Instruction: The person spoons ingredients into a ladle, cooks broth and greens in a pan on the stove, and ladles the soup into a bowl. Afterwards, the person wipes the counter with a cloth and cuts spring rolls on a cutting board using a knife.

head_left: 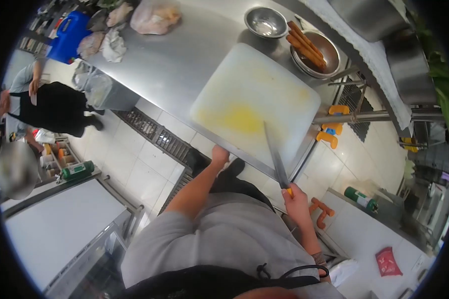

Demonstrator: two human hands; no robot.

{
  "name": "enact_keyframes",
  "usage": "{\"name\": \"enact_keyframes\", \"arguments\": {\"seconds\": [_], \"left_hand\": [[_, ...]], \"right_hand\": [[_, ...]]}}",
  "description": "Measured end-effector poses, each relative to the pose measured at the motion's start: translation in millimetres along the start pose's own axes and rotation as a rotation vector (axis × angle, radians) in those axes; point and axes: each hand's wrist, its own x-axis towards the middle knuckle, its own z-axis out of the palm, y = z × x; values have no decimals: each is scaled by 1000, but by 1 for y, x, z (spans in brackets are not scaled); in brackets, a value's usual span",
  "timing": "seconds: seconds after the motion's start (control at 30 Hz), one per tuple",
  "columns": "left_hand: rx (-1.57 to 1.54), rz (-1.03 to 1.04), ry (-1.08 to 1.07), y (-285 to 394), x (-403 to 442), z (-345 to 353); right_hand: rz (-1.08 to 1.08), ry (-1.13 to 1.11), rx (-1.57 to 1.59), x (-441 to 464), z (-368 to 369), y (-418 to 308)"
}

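Note:
My right hand (295, 197) grips the yellow handle of a kitchen knife (275, 155). The blade points away from me and lies over the near right part of a white cutting board (284, 94). A yellow stain marks the board's surface, with a fainter patch toward its right corner. At the table's near edge, left of the knife, is my left hand (220, 155). Its fingers look curled in, and I see nothing in them.
The board rests on a steel table (169, 65). Behind it are a metal bowl (266, 22) and stacked bowls (329, 47) holding long orange-brown sticks (307, 47). Plastic bags (155, 17) and a blue jug (71, 36) stand far left. Another person (50, 107) is at left.

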Motion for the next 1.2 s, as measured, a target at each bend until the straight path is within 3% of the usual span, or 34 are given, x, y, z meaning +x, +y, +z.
{"name": "enact_keyframes", "arguments": {"seconds": [0.03,0.07,0.1,0.13,0.17,0.2,0.3,0.33,0.37,0.4,0.5,0.6,0.77,0.8,0.87,0.93,1.0,1.07,1.17,1.2], "left_hand": [[637,203,0,-25,-5,-24],[932,398,21,-53,-19,-47],[626,267,196,-65,-41,-70],[646,168,207,-101,-52,-94],[389,-63,329,-36,-103,-126],[486,116,317,-79,-113,-154],[-143,-202,462,-30,-158,-212],[-130,-185,449,2,-158,-227],[-168,-148,490,26,-156,-241],[-208,-116,529,43,-152,-253],[-56,37,386,104,-98,-288],[-234,-58,182,151,-21,-305],[-25,-91,-61,192,63,-314],[-51,-66,-21,205,66,-323],[608,-54,33,234,59,-325],[710,412,586,253,49,-302],[645,615,489,292,64,-269],[590,966,424,334,82,-205],[605,1157,211,416,84,-111],[828,1012,-19,455,71,-95]], "right_hand": [[-19,-10,12,5,3,8],[30,9,52,11,8,20],[78,23,90,16,11,24],[67,7,99,15,11,21],[-17,127,77,18,10,11],[-94,254,62,20,12,3],[-227,364,9,30,20,2],[-322,434,-93,37,20,-2],[-181,289,-156,40,15,-12],[-166,299,-148,44,12,-19],[-74,190,-159,50,12,-35],[-36,259,-106,48,15,-53],[-53,351,-74,25,35,-58],[-62,391,-69,23,41,-58],[25,385,-40,19,52,-55],[22,434,20,20,67,-43],[-56,514,69,21,72,-53],[39,448,97,22,63,-69],[-8,465,94,29,51,-72],[-16,484,96,29,47,-73]]}}
